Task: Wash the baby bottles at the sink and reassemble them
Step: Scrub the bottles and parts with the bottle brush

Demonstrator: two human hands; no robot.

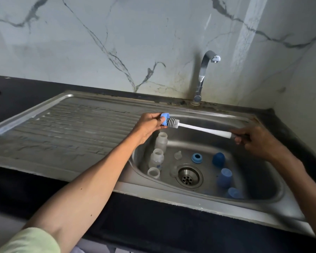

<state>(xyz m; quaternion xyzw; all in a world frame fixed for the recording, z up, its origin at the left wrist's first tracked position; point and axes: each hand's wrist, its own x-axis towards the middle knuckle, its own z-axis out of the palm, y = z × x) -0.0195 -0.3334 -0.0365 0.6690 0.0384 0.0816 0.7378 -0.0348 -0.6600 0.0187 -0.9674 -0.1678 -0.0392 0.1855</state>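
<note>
My left hand point(150, 125) grips a blue screw ring point(165, 119) above the left edge of the sink basin point(259, 196). My right hand point(257, 141) holds the handle of a white bottle brush point(204, 129), whose grey bristle head is pushed into the ring. In the basin stand three clear bottles point(156, 157) along the left wall. A clear teat point(178, 155) lies near them, and a second blue ring point(197, 157) sits behind the drain. Three blue caps point(224, 178) lie to the right.
A ribbed steel draining board point(67, 132) stretches to the left of the basin. The chrome tap point(204, 70) rises behind the sink with no water running. The drain strainer point(188, 177) sits in the basin floor. Black countertop point(26, 92) surrounds the sink below a marble wall.
</note>
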